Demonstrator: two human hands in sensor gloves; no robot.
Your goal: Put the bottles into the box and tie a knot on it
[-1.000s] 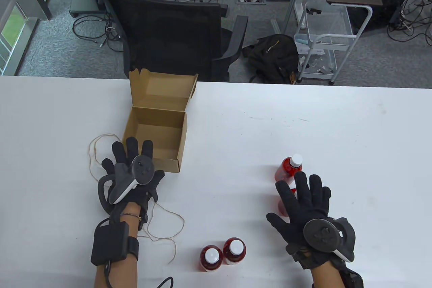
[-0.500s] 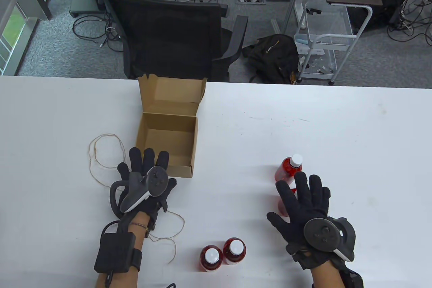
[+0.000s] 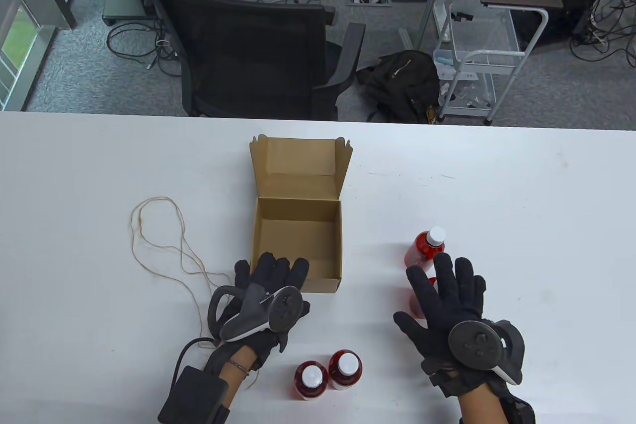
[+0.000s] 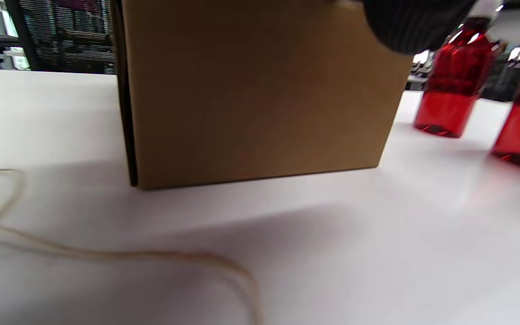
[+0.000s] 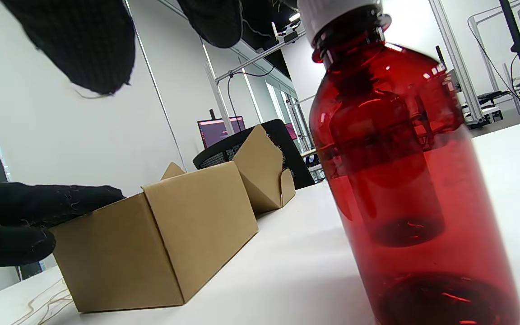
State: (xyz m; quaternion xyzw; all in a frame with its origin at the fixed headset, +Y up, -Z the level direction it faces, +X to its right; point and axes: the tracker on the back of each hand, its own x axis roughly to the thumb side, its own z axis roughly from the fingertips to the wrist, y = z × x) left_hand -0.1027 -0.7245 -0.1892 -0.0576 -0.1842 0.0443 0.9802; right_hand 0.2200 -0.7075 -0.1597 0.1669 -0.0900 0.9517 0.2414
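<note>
An open, empty cardboard box [image 3: 298, 240] stands mid-table with its lid flap up. My left hand [image 3: 272, 277] holds the box's near wall, fingers over the rim and thumb outside; the wall [image 4: 260, 90] fills the left wrist view. My right hand [image 3: 444, 287] hovers open, fingers spread, above a red white-capped bottle [image 3: 416, 300] that it mostly hides. A second bottle [image 3: 426, 246] stands just beyond. The nearer one [image 5: 404, 180] looms in the right wrist view, with the box [image 5: 160, 234] behind. Two more bottles [image 3: 311, 381] [image 3: 346, 369] stand near the front edge.
A thin tan string [image 3: 164, 240] lies in loose loops on the white table [image 3: 521, 185], left of the box, and trails under my left wrist. A black office chair [image 3: 253, 46] stands past the far edge.
My left hand has dragged the box to the right and nearer, from the left side toward the table's middle. The string has shifted with it. The right hand has stayed still.
</note>
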